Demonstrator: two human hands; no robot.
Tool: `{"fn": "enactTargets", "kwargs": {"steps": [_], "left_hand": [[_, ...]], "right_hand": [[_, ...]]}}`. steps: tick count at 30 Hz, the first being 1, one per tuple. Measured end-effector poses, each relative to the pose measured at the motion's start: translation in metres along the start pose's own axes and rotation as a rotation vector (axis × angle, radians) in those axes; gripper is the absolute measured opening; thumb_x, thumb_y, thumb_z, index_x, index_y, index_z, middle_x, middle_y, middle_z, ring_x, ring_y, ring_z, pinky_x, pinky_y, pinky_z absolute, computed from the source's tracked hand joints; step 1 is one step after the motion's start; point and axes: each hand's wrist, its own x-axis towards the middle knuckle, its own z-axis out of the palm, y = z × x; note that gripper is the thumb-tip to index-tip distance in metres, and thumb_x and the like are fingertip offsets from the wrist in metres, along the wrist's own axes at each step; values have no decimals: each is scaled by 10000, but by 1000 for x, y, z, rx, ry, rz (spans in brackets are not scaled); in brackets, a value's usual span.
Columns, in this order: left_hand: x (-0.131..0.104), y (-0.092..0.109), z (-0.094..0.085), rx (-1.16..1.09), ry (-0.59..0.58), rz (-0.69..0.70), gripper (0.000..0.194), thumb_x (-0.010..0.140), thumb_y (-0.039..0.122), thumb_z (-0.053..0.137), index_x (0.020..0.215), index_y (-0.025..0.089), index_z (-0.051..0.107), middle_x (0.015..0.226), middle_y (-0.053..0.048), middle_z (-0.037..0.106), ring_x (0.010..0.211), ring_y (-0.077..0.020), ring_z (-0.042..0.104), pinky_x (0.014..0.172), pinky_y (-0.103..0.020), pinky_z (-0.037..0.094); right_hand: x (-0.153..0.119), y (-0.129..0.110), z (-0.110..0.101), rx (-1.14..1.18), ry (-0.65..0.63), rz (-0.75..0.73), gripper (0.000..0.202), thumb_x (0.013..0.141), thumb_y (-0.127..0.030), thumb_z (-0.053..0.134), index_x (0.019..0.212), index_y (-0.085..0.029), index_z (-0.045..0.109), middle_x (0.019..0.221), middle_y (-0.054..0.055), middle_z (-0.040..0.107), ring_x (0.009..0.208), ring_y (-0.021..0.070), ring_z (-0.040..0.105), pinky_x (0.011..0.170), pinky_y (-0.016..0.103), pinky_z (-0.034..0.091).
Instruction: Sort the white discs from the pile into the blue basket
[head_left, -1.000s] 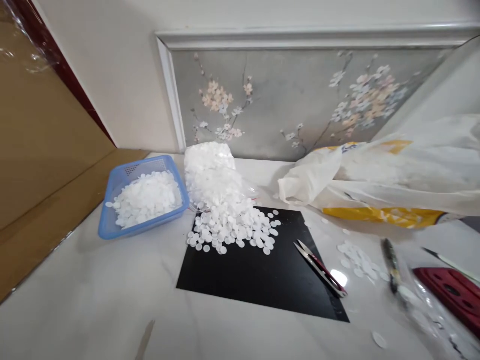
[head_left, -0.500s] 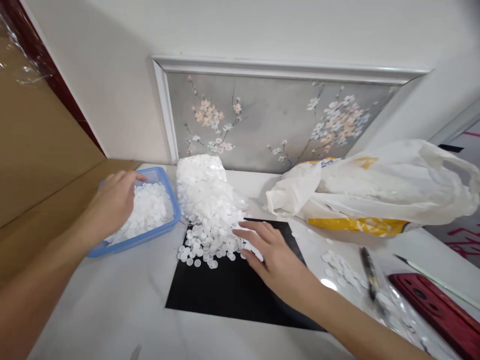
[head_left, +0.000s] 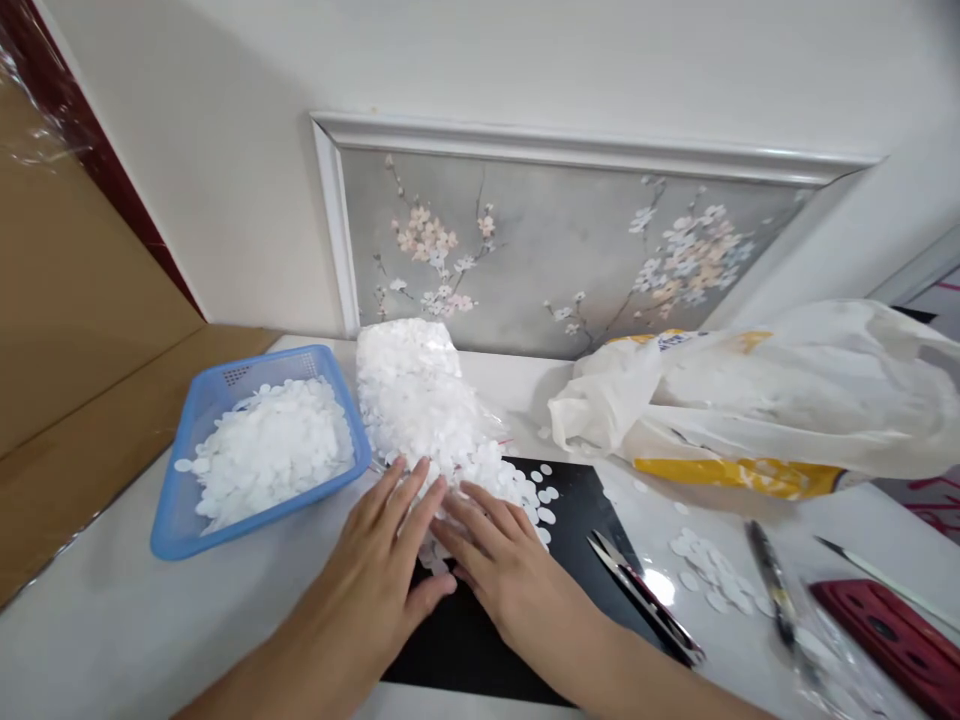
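Observation:
A heap of small white round discs (head_left: 529, 497) spreads from a clear plastic bag (head_left: 409, 375) onto a black mat (head_left: 480, 650). My left hand (head_left: 394, 555) lies on the near left side of the heap, fingers extended and thumb apart. Beside it, my right hand (head_left: 491, 560) rests over the discs with its fingers stretched out. The two hands nearly meet and cover part of the heap. Left of the bag stands a blue plastic basket (head_left: 169, 500) with many more discs (head_left: 274, 445) in it.
Thread snips (head_left: 645, 595) lie on the mat's right side. Farther right are loose discs (head_left: 716, 570), a dark pen-like tool (head_left: 772, 575), and a red phone (head_left: 885, 630). A white and yellow plastic bag (head_left: 750, 410) lies at the back right. Cardboard (head_left: 90, 400) borders the left.
My left hand has moved right, from over the basket to the heap. My right hand has shifted left and nearer, onto the discs. The snips now show on the mat.

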Motion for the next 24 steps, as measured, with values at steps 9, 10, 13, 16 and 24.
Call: {"fn": "enactTargets", "kwargs": {"steps": [9,10,13,16,24], "left_hand": [[-11,15,22,-114,-167,-25,701,896,489,411,1472,225,109,1541,-70,166,1420,-245,263,1028,-440,536],[-9,15,19,-167,-198,-47,699,899,485,409,1471,253,82,1547,-57,149,1425,-234,251,1032,-431,534],[-4,12,14,-267,-243,-128,638,903,482,410,1451,342,115,1547,-1,160,1420,-190,262,1039,-414,539],[-3,9,16,-309,-215,-152,478,891,490,455,1349,428,333,1476,45,307,1350,-180,359,990,-409,583],[-6,39,0,-343,-49,68,275,928,297,430,1169,328,559,1245,0,524,1140,-175,481,947,-291,515]], "right_hand": [[-28,16,-23,267,106,84,343,928,-62,420,1180,-208,602,1231,59,553,1121,162,506,959,303,479],[-29,17,-24,351,106,170,323,914,-59,453,1158,-213,598,1194,56,562,1068,151,534,920,285,493],[-29,21,-26,566,86,417,253,870,-80,546,1085,-208,579,1089,38,572,868,119,583,789,243,511],[-28,24,-27,662,110,508,139,905,-115,487,985,-185,575,962,32,568,788,114,562,724,238,476],[-28,23,-28,740,108,556,181,974,-222,419,933,-176,590,884,13,605,807,113,566,725,232,418]]}}
